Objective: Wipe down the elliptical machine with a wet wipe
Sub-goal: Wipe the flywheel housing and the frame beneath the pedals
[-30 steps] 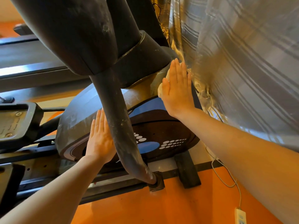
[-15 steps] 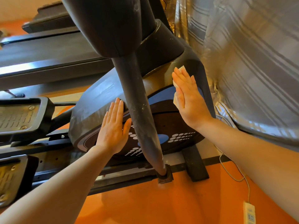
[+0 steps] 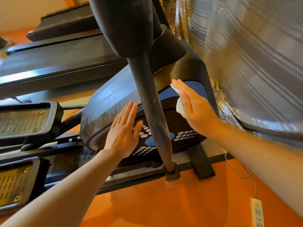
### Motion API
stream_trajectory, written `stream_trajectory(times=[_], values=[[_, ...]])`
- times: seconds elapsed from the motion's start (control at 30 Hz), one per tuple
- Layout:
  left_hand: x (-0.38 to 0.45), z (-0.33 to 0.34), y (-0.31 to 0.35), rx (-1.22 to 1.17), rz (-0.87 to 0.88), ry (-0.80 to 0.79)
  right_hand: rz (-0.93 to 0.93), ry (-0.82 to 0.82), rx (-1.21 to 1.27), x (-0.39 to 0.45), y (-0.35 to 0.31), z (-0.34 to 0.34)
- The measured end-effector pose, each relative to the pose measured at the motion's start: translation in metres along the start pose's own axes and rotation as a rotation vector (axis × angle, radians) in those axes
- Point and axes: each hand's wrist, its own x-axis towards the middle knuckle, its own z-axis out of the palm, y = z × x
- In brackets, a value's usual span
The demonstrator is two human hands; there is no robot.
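Observation:
The elliptical's dark flywheel housing (image 3: pixel 114 102), with blue panels and white dots, fills the middle. A dusty black upright arm (image 3: pixel 150 112) of the machine crosses in front of it. My left hand (image 3: pixel 124 130) lies flat with straight fingers on the housing's side, left of that arm. My right hand (image 3: pixel 195 108) presses a white wet wipe (image 3: pixel 179 107) flat against the blue upper panel, right of the arm; most of the wipe is hidden under the palm.
Foot pedals (image 3: pixel 24 118) sit at the left, above the lower rails. A striped silver curtain (image 3: pixel 254 63) hangs close on the right. A white power strip (image 3: pixel 257 212) and its cable lie on the orange floor. A treadmill deck (image 3: pixel 62 58) stands behind.
My right hand has slid the wipe down from the housing's top edge onto the blue panel. The left hand has stayed flat on the housing. The view has shifted.

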Motion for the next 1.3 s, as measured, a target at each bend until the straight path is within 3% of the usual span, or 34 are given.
stream_trajectory(times=[0.37, 0.53, 0.6, 0.77, 1.03, 1.17, 1.3], values=[[0.003, -0.054, 0.013, 0.055, 0.154, 0.174, -0.165, 0.107, 0.191, 0.022, -0.069, 0.006], [0.016, -0.077, 0.018, 0.148, 0.27, 0.248, -0.07, 0.22, 0.236, 0.035, -0.099, 0.044], [0.017, -0.08, 0.02, 0.203, 0.356, 0.28, -0.074, 0.247, 0.141, 0.04, -0.103, 0.063], [0.021, -0.082, 0.01, 0.326, 0.398, 0.307, -0.107, 0.358, -0.435, 0.045, -0.09, 0.078], [0.044, -0.101, 0.001, 0.507, 0.531, 0.422, -0.097, 0.502, -0.365, 0.057, -0.089, 0.084], [0.049, -0.106, -0.002, 0.57, 0.588, 0.45, 0.014, 0.411, -0.265, 0.064, -0.097, 0.08], [0.05, -0.103, -0.003, 0.596, 0.605, 0.469, -0.061, 0.452, -0.448, 0.038, -0.09, 0.083]])
